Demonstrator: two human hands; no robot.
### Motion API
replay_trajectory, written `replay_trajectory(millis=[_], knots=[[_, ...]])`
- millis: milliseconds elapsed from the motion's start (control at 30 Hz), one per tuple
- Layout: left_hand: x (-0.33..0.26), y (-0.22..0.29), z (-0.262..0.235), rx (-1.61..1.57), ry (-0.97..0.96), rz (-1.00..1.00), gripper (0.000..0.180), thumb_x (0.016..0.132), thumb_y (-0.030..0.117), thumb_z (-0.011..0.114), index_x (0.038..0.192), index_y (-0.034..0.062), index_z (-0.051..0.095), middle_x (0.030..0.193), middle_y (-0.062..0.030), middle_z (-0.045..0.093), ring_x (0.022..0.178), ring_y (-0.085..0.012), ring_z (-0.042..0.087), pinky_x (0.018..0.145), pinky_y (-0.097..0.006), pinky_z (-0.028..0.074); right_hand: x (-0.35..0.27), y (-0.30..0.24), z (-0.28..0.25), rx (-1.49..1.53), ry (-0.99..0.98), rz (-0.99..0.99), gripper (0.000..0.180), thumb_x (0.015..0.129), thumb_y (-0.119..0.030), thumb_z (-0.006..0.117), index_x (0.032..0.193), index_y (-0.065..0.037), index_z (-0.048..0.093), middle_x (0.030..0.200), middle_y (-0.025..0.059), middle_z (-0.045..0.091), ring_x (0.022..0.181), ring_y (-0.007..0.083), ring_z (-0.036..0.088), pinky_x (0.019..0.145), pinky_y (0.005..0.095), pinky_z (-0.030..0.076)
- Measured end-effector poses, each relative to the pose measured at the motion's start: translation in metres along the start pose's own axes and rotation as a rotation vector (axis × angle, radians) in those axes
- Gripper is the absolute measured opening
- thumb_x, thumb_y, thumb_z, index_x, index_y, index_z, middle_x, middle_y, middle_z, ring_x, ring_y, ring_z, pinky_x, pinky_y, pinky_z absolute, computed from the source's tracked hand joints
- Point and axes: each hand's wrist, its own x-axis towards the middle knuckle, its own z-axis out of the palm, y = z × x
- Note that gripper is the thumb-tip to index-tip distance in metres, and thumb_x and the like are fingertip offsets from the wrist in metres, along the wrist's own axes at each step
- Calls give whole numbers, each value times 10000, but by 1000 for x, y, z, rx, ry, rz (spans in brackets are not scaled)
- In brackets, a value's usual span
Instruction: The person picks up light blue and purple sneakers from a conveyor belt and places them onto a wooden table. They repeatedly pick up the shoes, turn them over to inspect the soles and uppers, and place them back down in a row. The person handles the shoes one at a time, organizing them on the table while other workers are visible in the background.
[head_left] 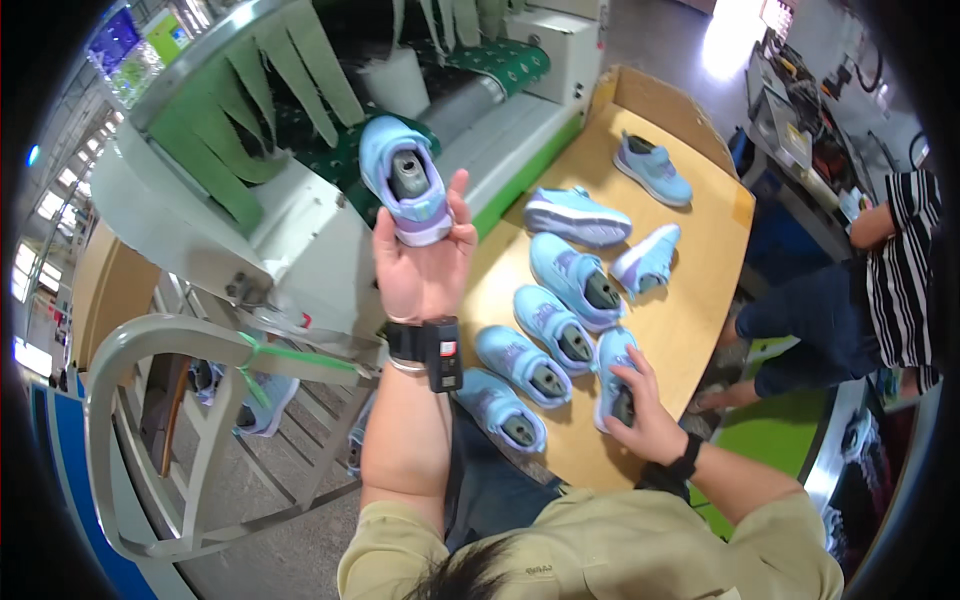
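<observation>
Left hand (425,270) grip closed on raised light-blue child's sneaker with grey last (407,180); right hand (640,410) grip clasps matching blue sneaker (615,372) on tan tabletop (700,220).

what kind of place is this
Most likely a shoe factory line: a conveyor machine with green flaps, a table of matching blue shoes, and the left hand lifting another shoe.

Left arm is raised up, bare forearm pretty much vertical, palm facing the camera. The left hand (425,262) has its fingers curled up around what it grips, thumb spread out to the side. Right arm is bent and reaching forward low, right hand (640,410) palm down, fingers closed in a grasp.
</observation>
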Motion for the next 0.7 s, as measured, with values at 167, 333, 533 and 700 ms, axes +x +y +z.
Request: replay_trajectory(millis=[167, 333, 533, 700], knots=[[9, 1, -12, 135, 54, 79, 666, 964, 492, 495, 1452, 65, 344, 1463, -211, 379, 1308, -331, 445, 988, -415, 471, -23, 2, -8, 254, 63, 307, 843, 764, -85, 735, 1445, -33, 242, 1449, 290, 294, 1352, 404, 362, 1097, 410, 340], [20, 19, -21, 337, -106, 30, 649, 973, 502, 460, 1464, 97, 335, 1504, -181, 354, 1303, -253, 475, 977, -366, 478, -17, 1, -15, 298, 97, 417, 869, 757, -129, 777, 1440, -5, 254, 1306, 221, 482, 1267, 270, 471, 1056, 367, 382], [24, 30, -21, 315, 8, 219, 547, 1014, 358, 452, 1443, 35, 348, 1486, -240, 364, 1331, -290, 459, 1043, -389, 456, 1, 3, -119, 268, 242, 381, 610, 749, -73, 692, 1305, -28, 444, 1206, 95, 519, 1142, 186, 482, 1006, 314, 379], [21, 29, -23, 342, -48, 248, 549, 1028, 305, 430, 1471, 14, 288, 1540, -247, 248, 1347, -286, 445, 1040, -410, 461, 127, -44, -167, 282, 396, 10, 590, 831, -149, 722, 1326, -55, 416, 1150, 62, 540, 1012, 137, 517, 886, 286, 441]])
